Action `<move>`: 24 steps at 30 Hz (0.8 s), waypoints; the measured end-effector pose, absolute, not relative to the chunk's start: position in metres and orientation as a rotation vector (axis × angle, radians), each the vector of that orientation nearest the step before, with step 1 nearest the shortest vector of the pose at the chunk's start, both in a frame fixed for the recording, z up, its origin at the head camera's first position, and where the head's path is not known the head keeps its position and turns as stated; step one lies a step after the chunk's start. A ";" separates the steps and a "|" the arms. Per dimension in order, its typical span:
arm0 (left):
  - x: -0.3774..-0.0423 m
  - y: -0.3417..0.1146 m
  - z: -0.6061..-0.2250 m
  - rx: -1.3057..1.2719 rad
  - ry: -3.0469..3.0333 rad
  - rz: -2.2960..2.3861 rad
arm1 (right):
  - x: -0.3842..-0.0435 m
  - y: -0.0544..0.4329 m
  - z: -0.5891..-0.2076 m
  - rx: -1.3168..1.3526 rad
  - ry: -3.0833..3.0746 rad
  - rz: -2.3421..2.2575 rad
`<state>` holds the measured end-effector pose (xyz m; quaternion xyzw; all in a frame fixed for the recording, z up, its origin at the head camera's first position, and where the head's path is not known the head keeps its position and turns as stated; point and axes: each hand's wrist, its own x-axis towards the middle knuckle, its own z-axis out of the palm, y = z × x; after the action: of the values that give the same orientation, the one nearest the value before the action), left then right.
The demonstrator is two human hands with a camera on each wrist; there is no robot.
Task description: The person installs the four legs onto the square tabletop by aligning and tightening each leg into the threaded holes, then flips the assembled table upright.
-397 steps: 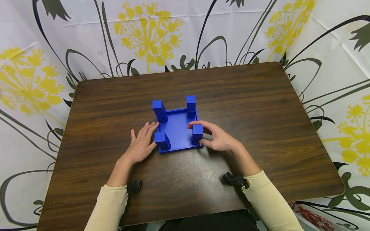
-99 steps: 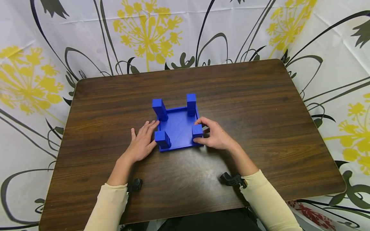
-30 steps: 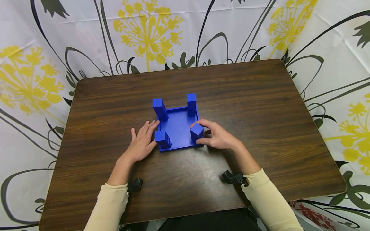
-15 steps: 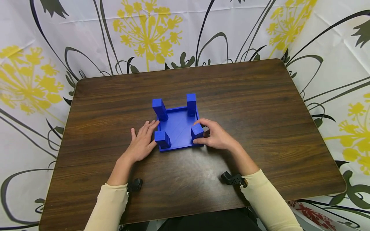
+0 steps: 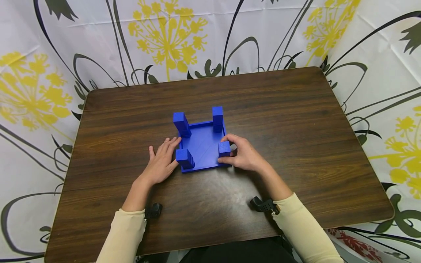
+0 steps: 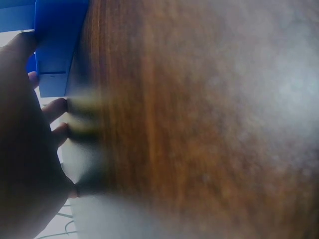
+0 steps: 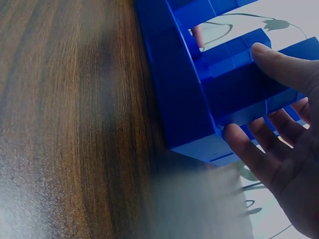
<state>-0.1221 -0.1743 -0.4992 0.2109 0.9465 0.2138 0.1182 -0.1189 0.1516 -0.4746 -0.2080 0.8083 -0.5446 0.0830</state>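
Observation:
A blue square tray-like base [image 5: 204, 146] with a low rim lies on the table, a square blue post standing at each corner. My right hand [image 5: 247, 155] grips the near-right post [image 5: 224, 147] between thumb and fingers; in the right wrist view this post [image 7: 237, 92] rises from the corner, the thumb on one side and fingers on the other. Flat on the table, my left hand [image 5: 159, 166] has its fingers spread. Its fingertips touch the base's left side, beside the near-left post [image 5: 185, 158]. The hand covers part of the blue base [image 6: 56, 50] in the left wrist view.
At the back corners stand the far-left post [image 5: 181, 124] and the far-right post [image 5: 217, 118]. A dark wooden table [image 5: 279, 109] carries everything. Behind it hangs a flowered curtain [image 5: 243, 33].
The near-right post was turned at an angle a second ago; it has rotated in my right hand and now stands square with the base. My left hand and the base have not moved.

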 end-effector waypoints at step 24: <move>-0.122 -0.174 -0.499 0.622 2.770 0.621 | -0.122 0.165 -0.468 -0.863 2.202 -1.633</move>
<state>-0.1224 -0.1737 -0.4989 0.2126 0.9465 0.2124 0.1175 -0.1215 0.1650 -0.4683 -0.2977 0.7594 -0.5631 0.1332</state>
